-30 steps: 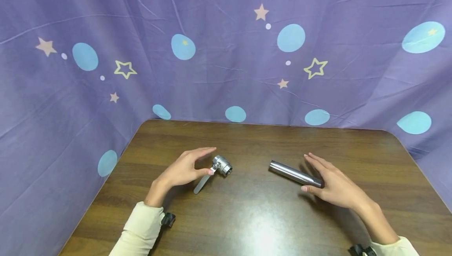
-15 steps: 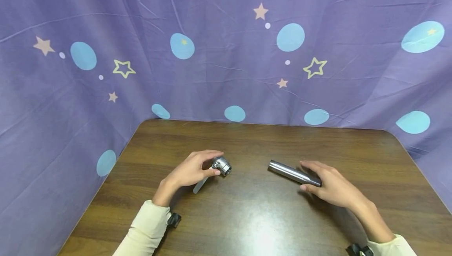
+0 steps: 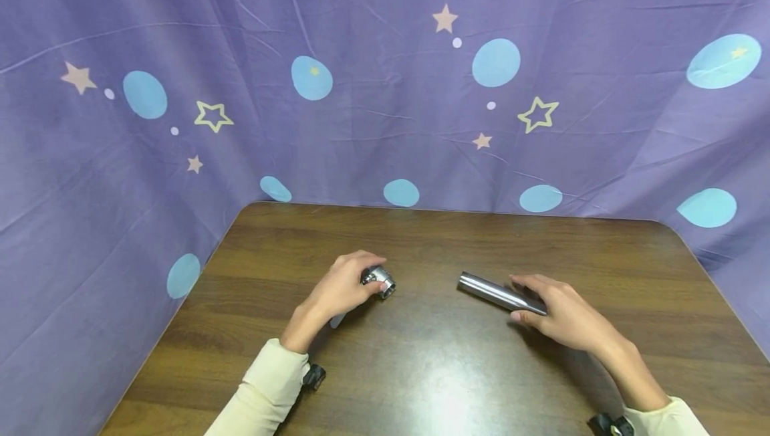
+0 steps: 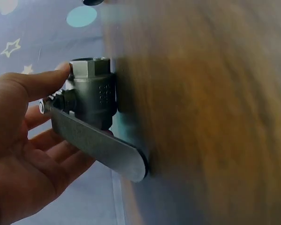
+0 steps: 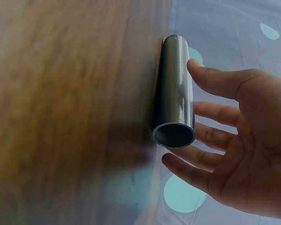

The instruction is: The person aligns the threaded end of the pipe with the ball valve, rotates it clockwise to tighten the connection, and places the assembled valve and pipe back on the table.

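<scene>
A metal ball valve [image 3: 380,273] lies on the left part of the table, and my left hand [image 3: 344,287] grips it. In the left wrist view the thumb presses near the hexagonal end of the valve body [image 4: 91,97], while the other fingers pass behind it. Its flat lever handle [image 4: 100,146] slants down toward the tabletop. To the right lies a shiny steel tube [image 3: 493,291], its near end covered by my right hand [image 3: 568,315]. The right wrist view shows the tube's hollow end [image 5: 174,135], with thumb on one side and fingers reaching round the other.
Both things lie on a brown wood-grain table [image 3: 421,356], with bare tabletop between them. A purple patterned cloth [image 3: 361,88] hangs behind the table and along its left side. Dark straps sit at both wrists.
My left hand has moved right and taken hold of the ball valve. The right hand's fingers have drawn in around the tube, which remains in place.
</scene>
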{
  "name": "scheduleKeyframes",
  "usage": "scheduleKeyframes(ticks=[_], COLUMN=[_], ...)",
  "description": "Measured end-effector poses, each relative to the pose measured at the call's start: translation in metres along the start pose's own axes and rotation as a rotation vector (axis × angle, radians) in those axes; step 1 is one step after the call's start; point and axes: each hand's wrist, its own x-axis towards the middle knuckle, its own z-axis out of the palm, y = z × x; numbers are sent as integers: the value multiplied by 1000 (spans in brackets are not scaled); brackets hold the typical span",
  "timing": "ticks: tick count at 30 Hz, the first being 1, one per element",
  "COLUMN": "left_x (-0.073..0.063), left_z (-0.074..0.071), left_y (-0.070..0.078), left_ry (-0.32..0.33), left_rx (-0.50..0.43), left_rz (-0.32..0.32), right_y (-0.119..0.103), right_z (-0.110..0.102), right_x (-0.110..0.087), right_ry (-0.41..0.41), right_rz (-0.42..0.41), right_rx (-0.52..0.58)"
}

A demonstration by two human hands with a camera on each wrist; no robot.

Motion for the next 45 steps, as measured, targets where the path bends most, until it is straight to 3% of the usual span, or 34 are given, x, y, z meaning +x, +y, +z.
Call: scheduleKeyframes(ticks=[10, 17, 25, 34, 41, 45], left_x=[0, 4, 5, 3, -3, -5], left_z=[2, 7, 9, 7, -9, -15], left_y=[2, 11, 19, 14, -10, -21], left_ry=[-26, 45, 55, 42, -75, -149], left_rx=[13, 35, 45, 5, -117, -257], left_rz=[15, -91, -165, -122, -52, 2], right_y=[-1, 1, 1, 2, 6, 9], right_z=[-1, 0, -2, -1, -2, -3], right_x=[1, 1, 0, -2, -7, -9], right_ry=[-1, -8, -3, -5, 0, 3], right_rz=[-2, 6, 10, 8, -5, -18], right_rx=[0, -5, -3, 10, 7, 2])
